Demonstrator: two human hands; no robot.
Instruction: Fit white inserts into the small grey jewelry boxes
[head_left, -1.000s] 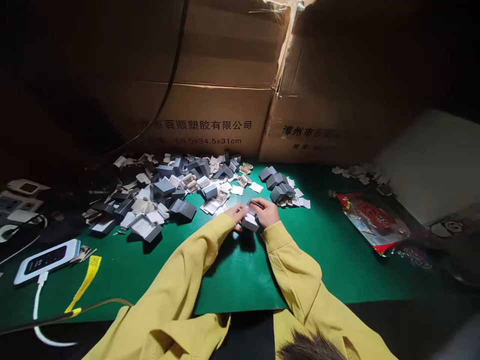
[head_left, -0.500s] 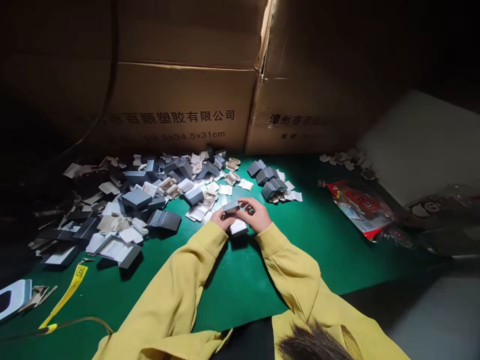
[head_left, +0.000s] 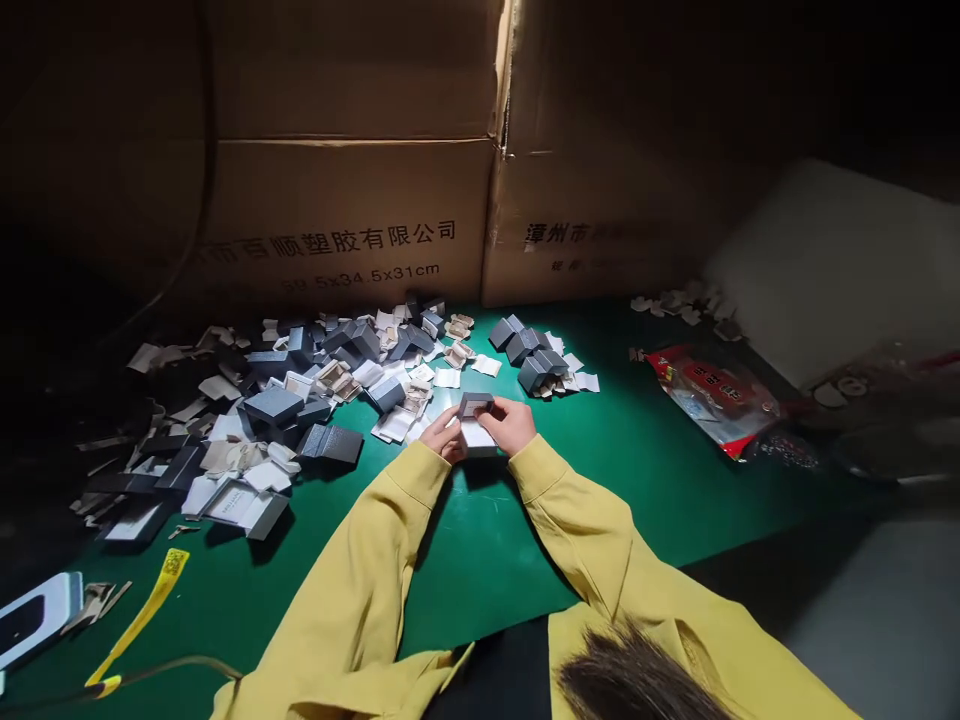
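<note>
Small box [head_left: 478, 437], two-handed grip

L hand [head_left: 442, 437] pinches its L side, R hand [head_left: 513, 427] its R, fingers bent close. Box over smooth green tabletop [head_left: 480, 570], approx. centre; white panel, dk-grey flap [head_left: 474, 401] up at far edge (flap or lid, can't tell). To L, heap of rectangular grey boxes [head_left: 330, 443], textured skins, w/ creased white card bits [head_left: 448, 378]. Brown cardboard cartons [head_left: 352, 190] behind; shiny red/clear plastic bag [head_left: 716, 395] R.

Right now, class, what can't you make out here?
Head view:
Held box: parts of sides, hidden by left grip and right grip.
White device: remainder, cut off by left edge.
Right carton: lettering's end, lost in shadow.
Yellow strip: code, too small to read.
</note>
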